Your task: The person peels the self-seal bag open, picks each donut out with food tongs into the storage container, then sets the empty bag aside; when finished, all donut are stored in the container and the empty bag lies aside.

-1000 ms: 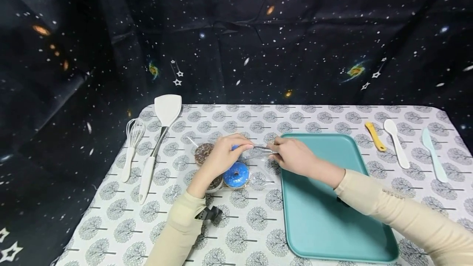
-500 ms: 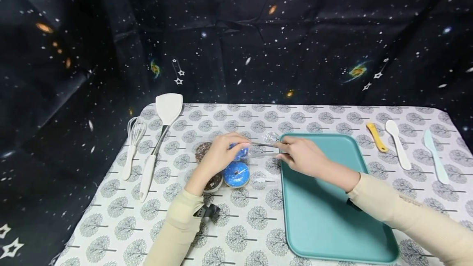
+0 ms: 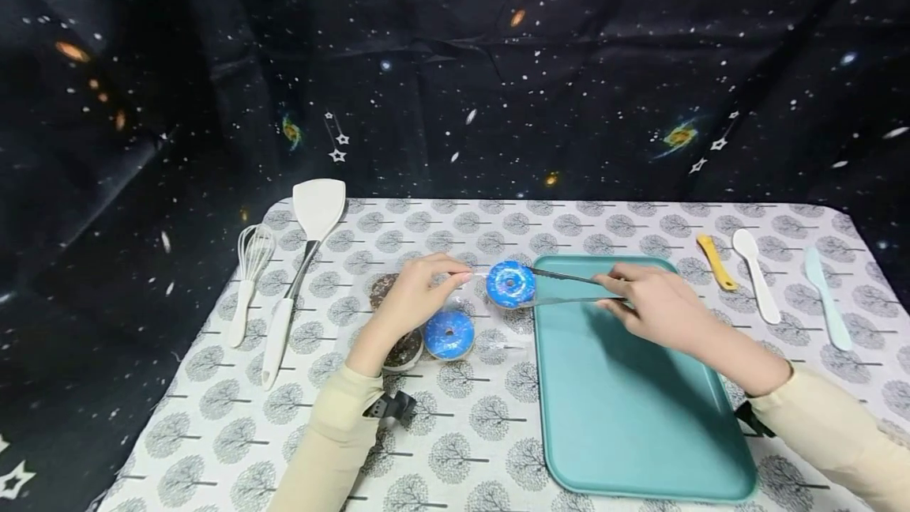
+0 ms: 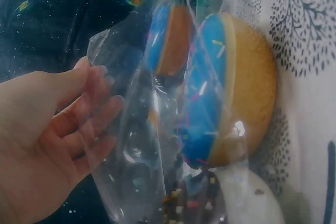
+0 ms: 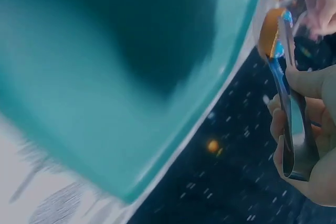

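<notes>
1. Starry black backdrop, table (image 3: pixel 455 449) covered in a tree-print cloth.
2. Right hand (image 3: pixel 657 306) squeezes metal tongs (image 3: pixel 569 288), which clamp a blue donut (image 3: pixel 510 284) just left of the teal tray (image 3: pixel 626 401), lifted off the table.
3. Left hand (image 3: pixel 412 299) pinches the clear bag (image 4: pixel 142 145) with loosely bent fingers.
4. Another blue donut (image 3: pixel 449 334) and chocolate ones are in the bag, near the left hand.
5. Whisk (image 3: pixel 245 275) and spatula (image 3: pixel 302 259) far left.

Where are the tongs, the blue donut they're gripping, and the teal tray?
tongs (image 3: pixel 569 288), head view, on the metal arms midway along.
blue donut (image 3: pixel 510 284), head view, on its frosted face.
teal tray (image 3: pixel 626 417), head view, on its bare floor.
</notes>
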`<move>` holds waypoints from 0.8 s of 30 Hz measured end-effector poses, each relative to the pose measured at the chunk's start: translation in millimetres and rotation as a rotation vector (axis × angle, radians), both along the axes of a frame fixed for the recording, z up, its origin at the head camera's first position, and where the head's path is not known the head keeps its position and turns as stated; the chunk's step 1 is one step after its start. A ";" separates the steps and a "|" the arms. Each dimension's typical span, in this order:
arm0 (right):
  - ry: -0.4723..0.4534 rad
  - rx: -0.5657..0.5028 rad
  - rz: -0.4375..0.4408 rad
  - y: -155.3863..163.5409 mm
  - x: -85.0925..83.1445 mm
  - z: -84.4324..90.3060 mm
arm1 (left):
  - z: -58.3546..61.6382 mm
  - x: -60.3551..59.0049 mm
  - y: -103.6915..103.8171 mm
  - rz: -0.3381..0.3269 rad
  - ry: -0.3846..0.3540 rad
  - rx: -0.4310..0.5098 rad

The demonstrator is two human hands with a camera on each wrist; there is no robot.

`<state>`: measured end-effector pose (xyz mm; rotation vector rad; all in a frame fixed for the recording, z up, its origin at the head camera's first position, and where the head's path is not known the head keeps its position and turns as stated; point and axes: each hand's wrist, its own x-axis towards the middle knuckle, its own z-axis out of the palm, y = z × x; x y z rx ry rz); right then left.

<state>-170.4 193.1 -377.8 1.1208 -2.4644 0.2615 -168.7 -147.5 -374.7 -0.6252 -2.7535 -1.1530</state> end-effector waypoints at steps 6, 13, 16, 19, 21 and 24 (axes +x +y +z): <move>-0.020 -0.003 -0.081 37.8 10.3 -6.0 | -0.3 0.7 2.2 0.009 -0.025 -0.004; -0.022 -0.005 -0.159 70.2 14.1 -14.0 | -0.7 1.6 3.3 0.014 -0.029 -0.005; -0.054 0.010 -0.193 77.9 13.3 -17.0 | -1.5 1.4 3.1 0.013 -0.029 -0.005; -0.089 0.025 -0.215 82.6 11.8 -18.4 | -1.7 1.1 3.3 0.009 -0.021 -0.005; -0.119 0.031 -0.220 83.7 11.0 -18.7 | -1.5 1.2 3.4 0.007 -0.016 -0.004; -0.185 0.044 -0.244 83.6 10.8 -18.3 | -1.4 1.1 3.9 0.004 -0.011 -0.005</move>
